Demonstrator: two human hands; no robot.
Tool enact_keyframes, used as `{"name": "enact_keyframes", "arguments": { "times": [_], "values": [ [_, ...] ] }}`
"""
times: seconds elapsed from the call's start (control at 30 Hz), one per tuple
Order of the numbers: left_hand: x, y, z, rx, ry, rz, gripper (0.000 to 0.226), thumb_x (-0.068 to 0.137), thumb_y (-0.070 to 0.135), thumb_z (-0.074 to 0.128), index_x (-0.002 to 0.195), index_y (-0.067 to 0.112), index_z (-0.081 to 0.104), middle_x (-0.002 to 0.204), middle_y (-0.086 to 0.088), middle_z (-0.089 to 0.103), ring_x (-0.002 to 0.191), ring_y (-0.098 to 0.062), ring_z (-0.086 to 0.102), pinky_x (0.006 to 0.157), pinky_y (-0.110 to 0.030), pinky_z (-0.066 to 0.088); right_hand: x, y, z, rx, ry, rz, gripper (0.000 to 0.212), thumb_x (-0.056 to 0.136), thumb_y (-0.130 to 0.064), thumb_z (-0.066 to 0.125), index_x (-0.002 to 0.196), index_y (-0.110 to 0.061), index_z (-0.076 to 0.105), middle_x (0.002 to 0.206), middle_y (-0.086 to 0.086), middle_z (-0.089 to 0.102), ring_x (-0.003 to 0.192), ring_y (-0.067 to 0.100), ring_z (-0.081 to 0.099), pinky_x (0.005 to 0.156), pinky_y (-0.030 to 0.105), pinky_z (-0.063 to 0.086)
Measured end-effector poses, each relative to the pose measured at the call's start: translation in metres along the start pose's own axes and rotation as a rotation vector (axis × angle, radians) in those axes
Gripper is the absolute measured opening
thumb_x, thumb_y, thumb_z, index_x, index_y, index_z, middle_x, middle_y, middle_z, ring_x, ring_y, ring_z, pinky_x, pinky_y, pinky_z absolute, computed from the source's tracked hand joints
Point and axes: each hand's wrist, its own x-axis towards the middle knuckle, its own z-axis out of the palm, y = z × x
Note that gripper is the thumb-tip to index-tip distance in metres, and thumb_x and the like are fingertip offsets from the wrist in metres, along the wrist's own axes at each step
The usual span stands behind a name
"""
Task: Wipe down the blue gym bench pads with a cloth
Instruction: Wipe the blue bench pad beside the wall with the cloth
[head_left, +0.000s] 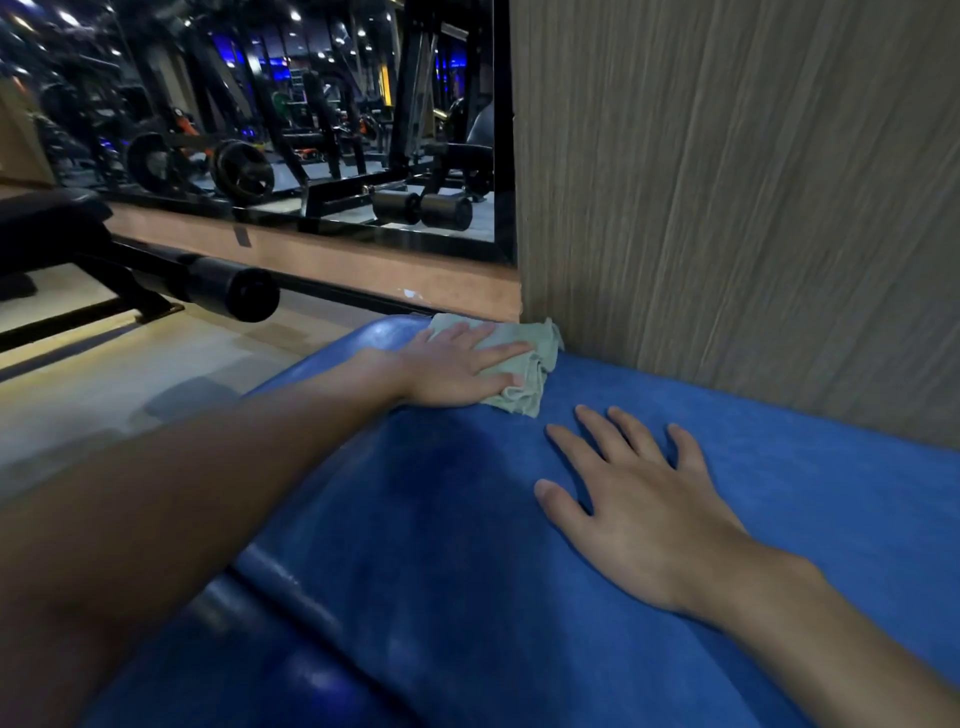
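A blue padded bench (441, 519) fills the lower half of the head view and runs up to a wooden wall. At its far end lies a crumpled pale green cloth (524, 364). My left hand (457, 364) presses flat on that cloth with straight fingers, close to the corner where pad meets wall. My right hand (634, 499) rests palm down on the bare pad, fingers spread, a little nearer to me and to the right of the cloth. It holds nothing.
A wood-grain wall panel (753, 208) rises directly behind the pad on the right. A large mirror (285, 130) at the back left reflects weight machines. A black bench with a roller pad (228, 291) stands on the light floor to the left.
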Motion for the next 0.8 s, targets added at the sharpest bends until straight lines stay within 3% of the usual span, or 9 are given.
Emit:
{"name": "enact_keyframes", "arguments": {
  "times": [0.13, 0.3, 0.43, 0.6, 0.7, 0.8],
  "values": [
    [0.006, -0.002, 0.005, 0.004, 0.009, -0.013, 0.061, 0.090, 0.077, 0.016, 0.148, 0.062, 0.000, 0.168, 0.002, -0.001, 0.153, -0.025, -0.001, 0.120, -0.055, 0.000, 0.000, 0.001, -0.001, 0.006, -0.003, 0.001, 0.071, 0.091, -0.068, 0.004, 0.155, -0.039, 0.002, 0.165, -0.010, -0.009, 0.150, 0.013, -0.014, 0.119, 0.054, -0.008],
    [-0.060, -0.003, 0.014, 0.034, 0.022, 0.017, 0.058, 0.094, 0.073, 0.017, 0.147, 0.062, -0.004, 0.167, 0.000, -0.004, 0.153, -0.026, -0.003, 0.121, -0.053, 0.000, 0.000, 0.001, -0.002, 0.018, -0.014, 0.002, 0.071, 0.090, -0.069, 0.004, 0.155, -0.040, 0.004, 0.165, -0.011, -0.007, 0.151, 0.013, -0.012, 0.119, 0.053, -0.006],
    [-0.144, -0.009, 0.017, 0.026, -0.008, 0.065, 0.062, 0.071, 0.092, -0.005, 0.130, 0.076, -0.015, 0.166, 0.007, -0.012, 0.152, -0.017, -0.015, 0.122, -0.045, -0.007, -0.001, 0.000, -0.003, 0.025, -0.017, 0.014, 0.071, 0.090, -0.069, 0.004, 0.155, -0.041, 0.006, 0.166, -0.010, -0.005, 0.151, 0.013, -0.009, 0.119, 0.054, -0.005],
    [-0.223, -0.007, 0.008, 0.046, -0.063, 0.050, 0.063, 0.084, 0.079, 0.004, 0.141, 0.066, -0.020, 0.161, 0.014, -0.025, 0.147, -0.013, -0.030, 0.120, -0.042, -0.016, -0.004, -0.006, -0.011, -0.062, -0.034, 0.016, 0.067, 0.094, -0.065, 0.007, 0.156, -0.037, 0.010, 0.166, -0.007, 0.000, 0.152, 0.017, -0.006, 0.117, 0.059, -0.007],
    [-0.233, 0.005, 0.007, -0.029, 0.009, -0.018, 0.068, 0.084, 0.079, 0.000, 0.148, 0.060, -0.010, 0.164, 0.013, -0.017, 0.149, -0.009, -0.021, 0.122, -0.039, -0.008, 0.001, -0.014, -0.018, 0.001, 0.020, -0.006, 0.061, 0.098, -0.060, 0.017, 0.154, -0.037, 0.019, 0.166, -0.008, 0.005, 0.152, 0.017, -0.003, 0.118, 0.058, -0.005],
    [-0.211, 0.014, 0.019, -0.038, -0.052, -0.087, 0.072, 0.075, 0.087, -0.004, 0.143, 0.066, -0.013, 0.165, 0.006, -0.017, 0.151, -0.020, -0.018, 0.121, -0.045, -0.008, 0.007, -0.022, -0.015, 0.074, -0.013, -0.017, 0.064, 0.095, -0.065, 0.015, 0.154, -0.042, 0.011, 0.166, -0.010, 0.001, 0.152, 0.017, -0.005, 0.118, 0.056, -0.005]
  ]
}}
